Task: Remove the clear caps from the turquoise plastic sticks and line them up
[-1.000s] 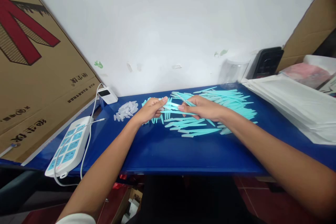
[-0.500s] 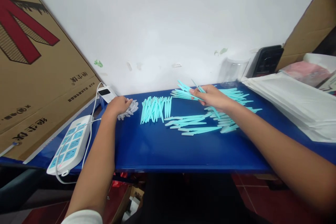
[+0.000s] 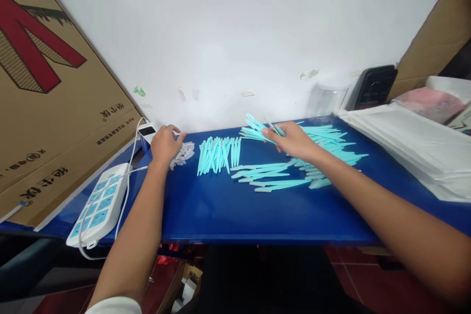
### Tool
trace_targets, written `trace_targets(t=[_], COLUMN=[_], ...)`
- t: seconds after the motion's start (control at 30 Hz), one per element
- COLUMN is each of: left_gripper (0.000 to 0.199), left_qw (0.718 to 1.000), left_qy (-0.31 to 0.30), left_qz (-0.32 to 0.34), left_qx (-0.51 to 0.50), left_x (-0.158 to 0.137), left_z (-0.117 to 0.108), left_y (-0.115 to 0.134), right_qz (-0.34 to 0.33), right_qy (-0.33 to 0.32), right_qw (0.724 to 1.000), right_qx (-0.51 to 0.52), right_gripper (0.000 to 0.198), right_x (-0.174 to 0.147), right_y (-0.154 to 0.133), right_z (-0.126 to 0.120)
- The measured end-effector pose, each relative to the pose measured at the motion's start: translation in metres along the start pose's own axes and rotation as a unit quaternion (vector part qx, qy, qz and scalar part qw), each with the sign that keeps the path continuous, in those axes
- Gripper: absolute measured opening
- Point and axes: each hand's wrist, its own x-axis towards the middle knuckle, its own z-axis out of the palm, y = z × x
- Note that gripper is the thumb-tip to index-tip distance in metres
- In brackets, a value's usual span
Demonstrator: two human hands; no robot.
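Note:
My right hand (image 3: 290, 140) is closed around a few turquoise eyebrow razors (image 3: 253, 124), held at a slant above the back of the blue table. Under and behind that wrist lies a large heap of the same razors (image 3: 327, 142), and a looser row (image 3: 272, 169) is in front. Another bunch (image 3: 220, 153) lies between my two hands. At the left, my left hand (image 3: 167, 143) hovers beside a small pile of pale translucent blade caps (image 3: 183, 154). Its thumb and forefinger are apart, and nothing shows between them; the other fingers are partly hidden.
A white power strip (image 3: 99, 201) with a cable lies at the left, near a small device with a dark display (image 3: 147, 131) and a big cardboard box (image 3: 66, 122). At the right are white sleeves (image 3: 408, 142), a clear plastic jar (image 3: 329, 100) and a black device (image 3: 375, 86).
My left hand has risen slightly from the cap pile and its thumb and forefinger have parted. My right hand, still holding the razors, has shifted a little to the left.

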Motion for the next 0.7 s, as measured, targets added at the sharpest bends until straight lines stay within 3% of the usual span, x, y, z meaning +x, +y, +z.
trace_targets(t=[0.07,0.13,0.27,0.33,0.57,0.7], left_gripper=[0.035,0.044,0.06,0.064,0.067,0.059], left_qw=[0.991,0.958,0.834,0.797,0.735,0.746], left_qy=[0.019,-0.015,-0.17,-0.195,-0.262,-0.219], left_qz=[0.05,0.09,0.126,0.134,0.112,0.068], left_qx=[-0.123,-0.272,-0.509,-0.555,-0.615,-0.626], left_x=[-0.009,-0.026,-0.072,-0.088,-0.101,-0.096], left_z=[0.002,0.004,0.006,0.006,0.004,0.007], left_y=[0.028,0.065,0.135,0.155,0.167,0.164], right_qz=[-0.027,-0.046,-0.07,-0.087,-0.095,-0.1], right_qy=[0.038,0.073,0.076,0.047,-0.008,-0.054], right_qw=[0.999,0.996,0.993,0.991,0.989,0.988], right_qx=[0.006,0.018,0.064,0.09,0.115,0.104], right_gripper=[0.067,0.068,0.067,0.066,0.068,0.069], right_x=[-0.002,-0.004,-0.013,-0.018,-0.031,-0.031], right_y=[-0.004,-0.008,-0.02,-0.025,-0.032,-0.031], right_z=[0.004,0.008,0.02,0.029,0.052,0.051])
